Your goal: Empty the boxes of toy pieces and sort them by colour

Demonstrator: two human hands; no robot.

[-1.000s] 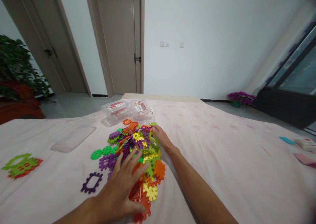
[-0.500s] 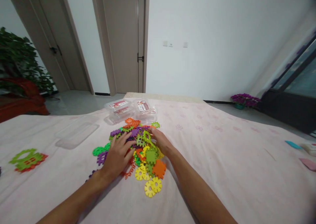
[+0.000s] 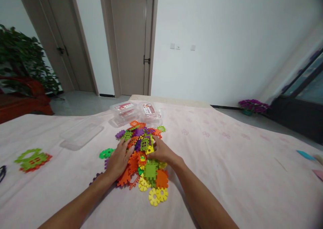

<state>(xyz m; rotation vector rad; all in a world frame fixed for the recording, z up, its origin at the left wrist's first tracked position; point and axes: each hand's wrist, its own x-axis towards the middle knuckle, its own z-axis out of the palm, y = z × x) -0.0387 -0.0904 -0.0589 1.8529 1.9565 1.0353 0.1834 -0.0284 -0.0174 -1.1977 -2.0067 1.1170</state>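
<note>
A heap of flat, toothed plastic building pieces (image 3: 142,155) in orange, green, purple and yellow lies on the pink bedspread (image 3: 214,161). My left hand (image 3: 118,159) rests on the heap's left side, fingers spread flat over the pieces. My right hand (image 3: 161,150) presses against the heap's right side, fingers curved around the pieces. Neither hand lifts a piece. A yellow pair of gear pieces (image 3: 157,195) lies at the near edge of the heap.
Two clear plastic boxes with red labels (image 3: 124,110) (image 3: 150,111) stand behind the heap. A clear lid (image 3: 81,135) lies to the left. A joined green and orange build (image 3: 32,157) sits at far left. Doors, a plant and a window surround the bed.
My left hand moved forward from the near edge onto the heap's left side. My right hand drew back toward me. The pieces are pushed closer together between both hands.
</note>
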